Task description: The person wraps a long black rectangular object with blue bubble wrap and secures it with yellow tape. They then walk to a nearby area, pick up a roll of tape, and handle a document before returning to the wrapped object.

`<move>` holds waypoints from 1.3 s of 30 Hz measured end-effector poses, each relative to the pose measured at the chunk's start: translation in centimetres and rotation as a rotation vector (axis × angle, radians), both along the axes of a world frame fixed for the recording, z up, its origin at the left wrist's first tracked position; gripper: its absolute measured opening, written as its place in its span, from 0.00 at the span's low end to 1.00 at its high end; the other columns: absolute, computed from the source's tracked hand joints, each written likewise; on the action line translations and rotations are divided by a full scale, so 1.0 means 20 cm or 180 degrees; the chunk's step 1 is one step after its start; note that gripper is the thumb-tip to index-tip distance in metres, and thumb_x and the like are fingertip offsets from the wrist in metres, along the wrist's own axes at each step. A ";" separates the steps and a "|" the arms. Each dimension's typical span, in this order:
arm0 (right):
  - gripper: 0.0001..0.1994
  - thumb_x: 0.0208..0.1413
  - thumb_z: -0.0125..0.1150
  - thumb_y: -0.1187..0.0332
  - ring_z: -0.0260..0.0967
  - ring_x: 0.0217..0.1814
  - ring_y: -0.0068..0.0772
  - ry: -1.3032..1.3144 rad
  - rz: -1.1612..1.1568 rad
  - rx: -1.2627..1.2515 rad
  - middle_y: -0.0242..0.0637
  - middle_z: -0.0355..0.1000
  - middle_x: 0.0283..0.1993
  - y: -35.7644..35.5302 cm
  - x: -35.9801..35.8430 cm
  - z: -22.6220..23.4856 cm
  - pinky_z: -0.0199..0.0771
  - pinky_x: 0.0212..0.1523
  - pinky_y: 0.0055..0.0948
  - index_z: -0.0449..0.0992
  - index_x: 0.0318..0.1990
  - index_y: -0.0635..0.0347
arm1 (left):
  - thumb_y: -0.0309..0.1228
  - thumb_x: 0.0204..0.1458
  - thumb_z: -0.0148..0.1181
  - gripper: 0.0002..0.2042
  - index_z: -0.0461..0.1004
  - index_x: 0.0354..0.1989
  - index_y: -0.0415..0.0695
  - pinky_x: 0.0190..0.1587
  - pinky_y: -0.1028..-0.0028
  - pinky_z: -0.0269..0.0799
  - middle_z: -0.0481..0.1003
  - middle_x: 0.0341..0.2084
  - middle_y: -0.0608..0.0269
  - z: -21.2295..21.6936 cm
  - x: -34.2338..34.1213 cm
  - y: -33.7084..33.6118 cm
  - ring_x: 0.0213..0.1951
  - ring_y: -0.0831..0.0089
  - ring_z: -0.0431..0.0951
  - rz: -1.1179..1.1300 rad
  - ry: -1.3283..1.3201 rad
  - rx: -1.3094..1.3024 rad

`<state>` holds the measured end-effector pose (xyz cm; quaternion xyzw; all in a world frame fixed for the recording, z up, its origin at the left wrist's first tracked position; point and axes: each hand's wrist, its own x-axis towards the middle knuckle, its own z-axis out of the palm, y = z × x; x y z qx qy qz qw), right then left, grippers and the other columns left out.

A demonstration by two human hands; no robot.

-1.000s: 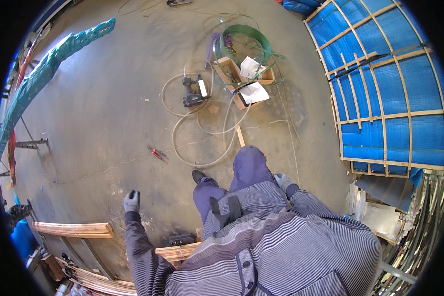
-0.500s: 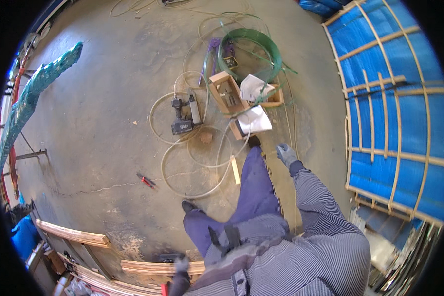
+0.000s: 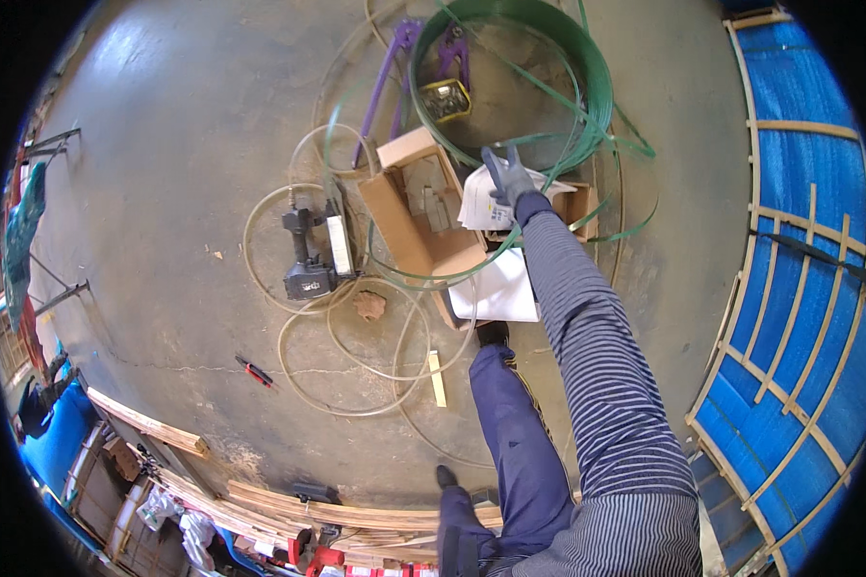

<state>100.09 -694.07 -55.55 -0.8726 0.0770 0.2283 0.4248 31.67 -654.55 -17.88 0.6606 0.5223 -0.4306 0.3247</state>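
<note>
My right hand [image 3: 512, 183], in a grey glove, reaches forward over white papers [image 3: 486, 205] lying in an open cardboard box. Its fingers look spread, and nothing shows between them. Beside it, green strapping band [image 3: 548, 173] loops across the papers from a large green coil [image 3: 597, 87]. Left of the papers stands another open cardboard box [image 3: 394, 226] with small metal-looking pieces inside. A white sheet [image 3: 498, 288] lies nearer to me. My left hand is out of view.
A black air tool [image 3: 308, 255] lies left, amid loops of clear hose [image 3: 284, 356]. Purple-handled cutters [image 3: 385, 82] rest by the coil. Red and black pliers [image 3: 254, 371] and a wood strip [image 3: 437, 378] lie nearer. Blue-sheeted wooden frames [image 3: 799, 337] stand right; timber [image 3: 356, 517] lies behind.
My right hand has moved forward from beside my leg to over the papers. I have moved closer to the boxes and coil. My left hand has gone out of view.
</note>
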 end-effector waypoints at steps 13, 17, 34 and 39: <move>0.29 0.67 0.63 0.60 0.72 0.45 0.29 0.0285 -0.2294 0.2034 0.34 0.76 0.58 -0.06 -0.42 0.33 0.76 0.40 0.32 0.64 0.73 0.50 | 0.42 0.58 0.63 0.18 0.80 0.46 0.39 0.49 0.53 0.78 0.84 0.38 0.45 0.19 -0.42 -0.34 0.43 0.46 0.84 0.0690 0.0159 -0.0169; 0.29 0.63 0.65 0.48 0.78 0.57 0.39 0.0558 -0.0820 -0.0032 0.49 0.79 0.53 -0.15 -0.86 0.43 0.77 0.55 0.29 0.75 0.58 0.67 | 0.43 0.58 0.62 0.18 0.80 0.46 0.39 0.49 0.53 0.78 0.84 0.38 0.45 0.19 -0.65 -0.47 0.43 0.46 0.84 0.0823 0.0144 -0.0244; 0.17 0.56 0.65 0.73 0.80 0.48 0.47 -0.0030 -0.1365 -0.0810 0.51 0.81 0.47 -0.27 -1.81 0.35 0.77 0.51 0.37 0.77 0.53 0.68 | 0.44 0.60 0.61 0.19 0.80 0.48 0.39 0.48 0.54 0.78 0.84 0.37 0.45 0.34 -1.57 -1.14 0.43 0.45 0.83 0.1294 0.0405 -0.0504; 0.11 0.51 0.65 0.78 0.77 0.49 0.47 -0.0610 0.0150 -0.1117 0.43 0.78 0.46 -0.27 -1.91 0.91 0.75 0.52 0.37 0.79 0.43 0.62 | 0.44 0.60 0.60 0.20 0.80 0.48 0.39 0.48 0.55 0.78 0.84 0.37 0.45 0.48 -1.84 -1.22 0.43 0.45 0.83 0.0733 0.0121 -0.0727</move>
